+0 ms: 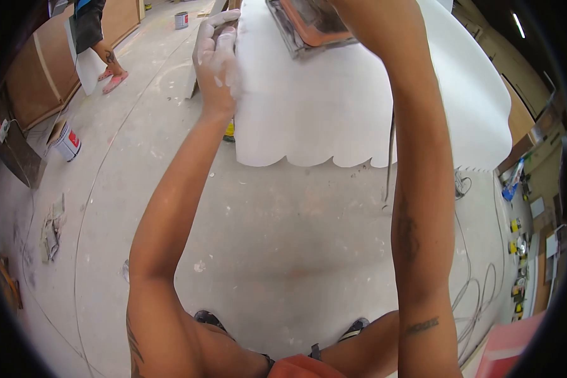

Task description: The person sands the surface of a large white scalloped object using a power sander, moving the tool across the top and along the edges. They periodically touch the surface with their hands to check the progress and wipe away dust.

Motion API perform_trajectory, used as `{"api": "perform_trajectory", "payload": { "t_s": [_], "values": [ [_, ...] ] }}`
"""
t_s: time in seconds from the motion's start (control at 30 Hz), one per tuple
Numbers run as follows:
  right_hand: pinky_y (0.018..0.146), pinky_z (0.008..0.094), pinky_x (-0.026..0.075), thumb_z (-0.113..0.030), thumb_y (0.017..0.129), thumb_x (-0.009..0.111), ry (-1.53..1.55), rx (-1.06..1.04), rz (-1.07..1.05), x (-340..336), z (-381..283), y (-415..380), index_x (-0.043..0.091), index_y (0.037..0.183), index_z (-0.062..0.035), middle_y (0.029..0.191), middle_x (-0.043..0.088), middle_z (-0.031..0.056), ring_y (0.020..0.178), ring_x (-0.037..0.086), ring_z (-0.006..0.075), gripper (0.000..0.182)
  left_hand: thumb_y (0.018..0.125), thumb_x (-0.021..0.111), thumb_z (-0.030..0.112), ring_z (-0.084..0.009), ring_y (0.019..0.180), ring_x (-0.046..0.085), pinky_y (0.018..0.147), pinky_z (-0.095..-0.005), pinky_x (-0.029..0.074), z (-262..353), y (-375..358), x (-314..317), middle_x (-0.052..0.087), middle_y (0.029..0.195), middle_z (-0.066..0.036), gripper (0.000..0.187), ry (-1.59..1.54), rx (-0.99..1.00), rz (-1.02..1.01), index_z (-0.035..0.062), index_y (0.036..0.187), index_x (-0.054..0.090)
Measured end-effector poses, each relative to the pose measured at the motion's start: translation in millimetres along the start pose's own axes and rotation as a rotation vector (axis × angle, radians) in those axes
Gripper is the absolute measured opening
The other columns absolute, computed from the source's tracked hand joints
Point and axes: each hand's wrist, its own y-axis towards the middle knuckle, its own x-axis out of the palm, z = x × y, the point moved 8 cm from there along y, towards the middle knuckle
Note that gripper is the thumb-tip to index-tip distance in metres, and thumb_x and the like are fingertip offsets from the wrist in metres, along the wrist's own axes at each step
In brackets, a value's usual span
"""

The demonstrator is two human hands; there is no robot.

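A large white panel with a scalloped lower edge stands in front of me. My left hand, coated in white dust, is at the panel's left edge with its fingers bent around that edge. At the top of the view, my right hand is on a sander with an orange body and a grey square base, which lies against the panel's face. The frame's edge cuts off most of the right hand's fingers. A dark cord hangs down beside my right forearm.
A person's leg in pink sandals shows at upper left. Paint cans and a crumpled rag are on the dusty floor. Cables coil at right, near several yellow-and-black items.
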Motion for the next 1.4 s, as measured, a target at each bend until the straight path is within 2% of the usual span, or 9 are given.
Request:
{"api": "perform_trajectory", "payload": {
  "t_s": [0.1, 0.47, 0.77, 0.83, 0.93, 1.0, 1.03, 1.1, 1.4],
  "values": [
    [0.092, 0.0456, 0.055, -0.040, 0.086, 0.073, 0.050, 0.025, -0.141, 14.9, 11.1, 11.2, 0.065, 0.131, -0.0028, 0.111, 0.068, 0.0278, 0.100, 0.069, 0.0423, 0.058, 0.103, 0.042, 0.007, -0.0143, 0.104, 0.061, 0.099, -0.0282, 0.046, -16.3, 3.4, 1.5, 0.068, 0.112, -0.007, 0.029, -0.286, -0.052, -0.003, 0.0012, 0.118, 0.067],
    [0.090, 0.0458, 0.055, -0.040, 0.086, 0.072, -0.033, -0.119, 0.078, -2.4, -21.7, -6.5, 0.066, 0.129, -0.0014, 0.101, 0.071, 0.0261, 0.097, 0.070, 0.0410, 0.058, 0.107, 0.032, 0.012, -0.0249, 0.126, 0.061, 0.108, -0.0350, 0.048, -14.9, 0.1, 5.7, 0.062, 0.132, -0.018, 0.037, -0.298, -0.190, -0.025, -0.0022, 0.128, 0.058],
    [0.092, 0.0463, 0.054, -0.043, 0.088, 0.071, 0.046, 0.072, -0.117, -10.4, -24.0, -64.3, 0.063, 0.132, -0.0073, 0.113, 0.068, 0.0247, 0.103, 0.069, 0.0419, 0.058, 0.108, 0.032, 0.013, -0.0267, 0.129, 0.059, 0.111, -0.0379, 0.047, -12.2, -0.9, 5.5, 0.061, 0.132, -0.017, 0.036, -0.355, -0.199, -0.004, -0.0016, 0.128, 0.057],
    [0.078, 0.0388, 0.057, -0.028, 0.074, 0.086, 0.091, -0.019, 0.019, -2.7, -9.0, -93.8, 0.064, 0.127, -0.0123, 0.109, 0.065, 0.0114, 0.093, 0.069, 0.0289, 0.059, 0.108, 0.032, 0.013, -0.0263, 0.129, 0.059, 0.112, -0.0385, 0.046, -15.5, -0.2, 4.3, 0.061, 0.132, -0.016, 0.036, -0.364, -0.176, -0.012, -0.0017, 0.128, 0.057],
    [0.056, 0.0367, 0.057, -0.028, 0.070, 0.088, 0.139, -0.008, 0.071, -6.1, 6.4, -134.5, 0.066, 0.124, -0.0257, 0.120, 0.060, 0.0090, 0.072, 0.070, 0.0258, 0.059, 0.106, 0.038, 0.012, -0.0250, 0.128, 0.059, 0.113, -0.0386, 0.046, -11.4, -0.7, 4.2, 0.061, 0.131, -0.015, 0.032, -0.188, -0.016, -0.082, -0.0013, 0.127, 0.058],
    [0.081, 0.0384, 0.059, -0.020, 0.073, 0.088, 0.174, 0.060, 0.029, -7.3, 22.5, -153.7, 0.064, 0.129, -0.0155, 0.120, 0.061, 0.0083, 0.101, 0.069, 0.0269, 0.061, 0.103, 0.049, 0.011, -0.0265, 0.131, 0.056, 0.119, -0.0449, 0.039, 1.8, -1.0, 5.0, 0.061, 0.131, -0.012, 0.028, 0.069, 0.197, -0.094, 0.0020, 0.128, 0.060],
    [0.071, 0.0364, 0.059, -0.023, 0.072, 0.088, 0.134, 0.040, 0.082, -12.1, 32.5, -162.6, 0.064, 0.128, -0.0200, 0.120, 0.060, 0.0075, 0.094, 0.070, 0.0259, 0.061, 0.103, 0.049, 0.011, -0.0265, 0.131, 0.056, 0.119, -0.0449, 0.039, 5.7, -0.8, 4.8, 0.061, 0.131, -0.012, 0.028, 0.071, 0.203, -0.100, 0.0020, 0.128, 0.060],
    [0.062, 0.0344, 0.059, -0.027, 0.071, 0.088, 0.095, 0.018, 0.140, -23.4, 47.9, -165.4, 0.065, 0.127, -0.0244, 0.121, 0.060, 0.0067, 0.087, 0.071, 0.0249, 0.060, 0.100, 0.058, 0.013, -0.0284, 0.139, 0.050, 0.124, -0.0529, 0.029, 38.1, -15.6, 24.5, 0.061, 0.136, -0.007, 0.033, 0.692, 0.624, -0.203, 0.0074, 0.132, 0.062],
    [0.087, 0.0440, 0.054, -0.037, 0.084, 0.077, -0.094, 0.215, 0.150, -64.7, 113.8, -75.7, 0.065, 0.131, -0.0149, 0.112, 0.065, 0.0155, 0.098, 0.068, 0.0344, 0.053, 0.100, 0.063, 0.027, -0.0271, 0.149, 0.040, 0.127, -0.0558, 0.023, 54.6, -52.7, 77.5, 0.049, 0.158, -0.004, 0.057, 1.029, 0.663, -0.476, 0.0122, 0.153, 0.049]
  ]
}}
